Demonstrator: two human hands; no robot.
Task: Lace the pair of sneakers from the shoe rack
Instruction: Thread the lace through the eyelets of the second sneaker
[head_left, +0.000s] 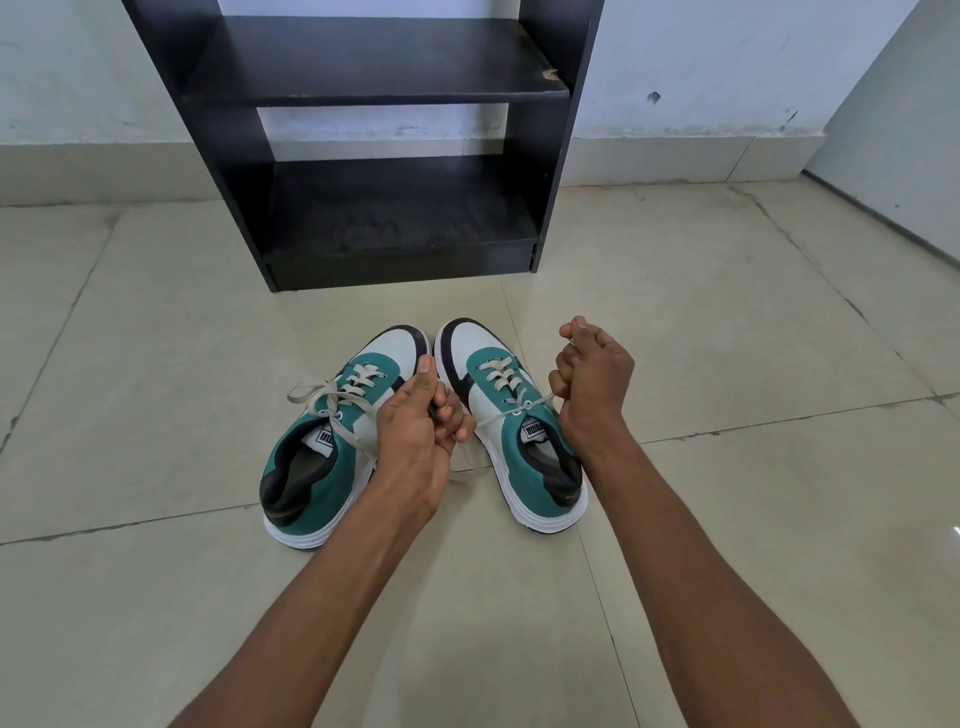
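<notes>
Two green, white and black canvas sneakers with thick white soles sit side by side on the pale tiled floor (727, 519), toes toward the black wooden shoe rack (384, 156), whose shelves hold nothing.

The left-hand sneaker (322, 467) looks finished: its flat beige lace (322, 397) crosses every eyelet row and ends in a loose bow, just to the outer side of the left hand (421, 431).

The work in hand is the right-hand sneaker (519, 441). Its own beige lace (498, 415) runs through the rows and comes out of the top eyelets in two taut strands, one going to each hand. The left hand's fingers (447, 410) are curled closed around one strand, thumb raised; the right hand (597, 379) is balled tight with its fingers (566, 364) pinching the other strand, which stretches from the top eyelet up into the fist. The sneaker lies between the two sets of fingers, slightly nearer the right.

By my reading, threading is done and this is the tightening pull before the knot. Next, the strands would need crossing over the tongue, one tucked under the other, then looped into a bow, keeping tension even so the upper rows do not slacken.
</notes>
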